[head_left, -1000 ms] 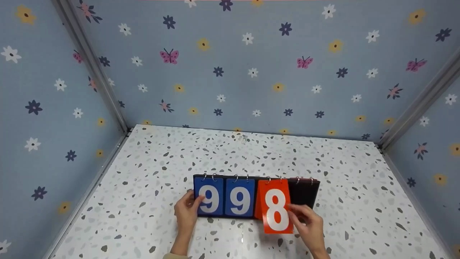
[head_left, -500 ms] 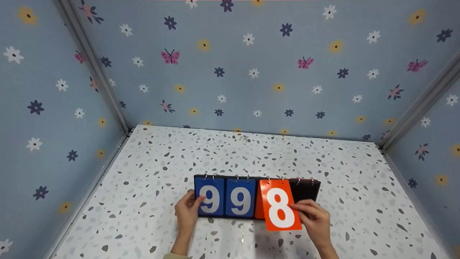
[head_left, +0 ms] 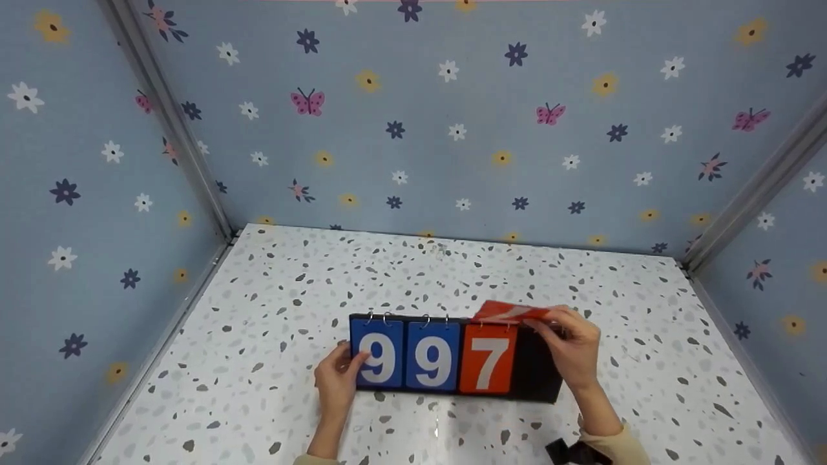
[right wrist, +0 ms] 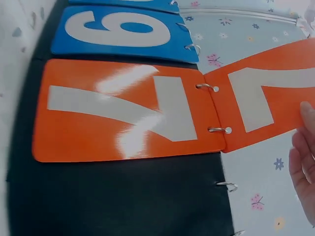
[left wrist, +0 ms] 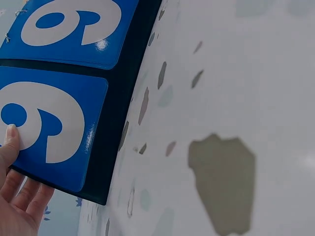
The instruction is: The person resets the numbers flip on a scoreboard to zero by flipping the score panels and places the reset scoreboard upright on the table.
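A black flip scoreboard (head_left: 536, 371) stands on the table, its number cards hung on metal rings. It reads 9 and 9 on blue cards (head_left: 433, 355) and 7 on a red card (head_left: 488, 360). My left hand (head_left: 337, 380) grips the board's left end, thumb on the front (left wrist: 11, 142) and fingers behind. Above the top edge, my right hand (head_left: 575, 345) pinches a raised red card (head_left: 507, 312), tipped backward on its rings. In the right wrist view, that raised card (right wrist: 290, 98) shows a white 7 on its visible face. The board's rightmost place shows bare black backing.
The speckled white table (head_left: 258, 349) extends around the board. Blue flowered panels (head_left: 426, 129) enclose the back and both sides, with grey metal posts (head_left: 161, 110) at the corners. A black object (head_left: 575, 452) sits at the right sleeve.
My right hand has lifted the red 8 card up and over the top edge, uncovering the red 7. The left hand has kept its grip on the board's left end.
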### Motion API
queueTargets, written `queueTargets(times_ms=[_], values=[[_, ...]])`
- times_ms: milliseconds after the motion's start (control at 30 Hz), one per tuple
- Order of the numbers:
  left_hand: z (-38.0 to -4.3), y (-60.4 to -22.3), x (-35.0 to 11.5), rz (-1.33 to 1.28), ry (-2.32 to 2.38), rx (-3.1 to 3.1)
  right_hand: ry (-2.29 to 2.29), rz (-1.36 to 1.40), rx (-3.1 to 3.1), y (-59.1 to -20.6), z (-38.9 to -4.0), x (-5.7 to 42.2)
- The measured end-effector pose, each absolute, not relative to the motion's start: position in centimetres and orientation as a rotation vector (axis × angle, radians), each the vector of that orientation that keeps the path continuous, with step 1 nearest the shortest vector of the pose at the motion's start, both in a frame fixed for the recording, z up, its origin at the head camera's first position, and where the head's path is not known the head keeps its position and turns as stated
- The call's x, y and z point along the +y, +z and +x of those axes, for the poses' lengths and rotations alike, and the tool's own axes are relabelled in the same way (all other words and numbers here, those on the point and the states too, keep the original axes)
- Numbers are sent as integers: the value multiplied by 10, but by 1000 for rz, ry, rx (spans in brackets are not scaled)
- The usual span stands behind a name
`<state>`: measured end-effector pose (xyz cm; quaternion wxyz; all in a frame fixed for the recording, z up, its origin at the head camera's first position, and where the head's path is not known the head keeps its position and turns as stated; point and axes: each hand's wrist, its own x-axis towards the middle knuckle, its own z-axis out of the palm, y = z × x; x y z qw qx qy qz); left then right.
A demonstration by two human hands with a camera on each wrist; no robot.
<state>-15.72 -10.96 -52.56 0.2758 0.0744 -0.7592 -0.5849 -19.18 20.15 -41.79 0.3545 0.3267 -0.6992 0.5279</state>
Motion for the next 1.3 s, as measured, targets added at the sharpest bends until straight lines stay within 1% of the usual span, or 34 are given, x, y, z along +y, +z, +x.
queueTargets(times_ms=[133, 300, 367, 567, 733, 867, 1033, 1133, 1300], values=[[-161, -534, -112, 161, -1587, -2020, 1316, 778, -1825, -413, -210, 199], [-170, -556, -117, 158, -1612, -2003, 1268, 668, -1866, -425, -239, 201], [-171, -560, -118, 166, -1607, -2007, 1249, 604, -1911, -431, -249, 202], [-172, -559, -117, 178, -1616, -2001, 1252, 390, -2109, -439, -264, 200], [-171, -558, -117, 193, -1620, -2011, 1316, 292, -2266, -441, -269, 197], [-171, -558, -117, 189, -1620, -2015, 1331, 265, -2312, -443, -269, 197], [-172, -558, -118, 197, -1600, -2022, 1287, 304, -2337, -445, -259, 202], [-171, -558, -118, 193, -1594, -2023, 1290, 342, -2297, -445, -249, 203], [-170, -558, -118, 159, -1591, -2018, 1360, 379, -2120, -435, -219, 196]])
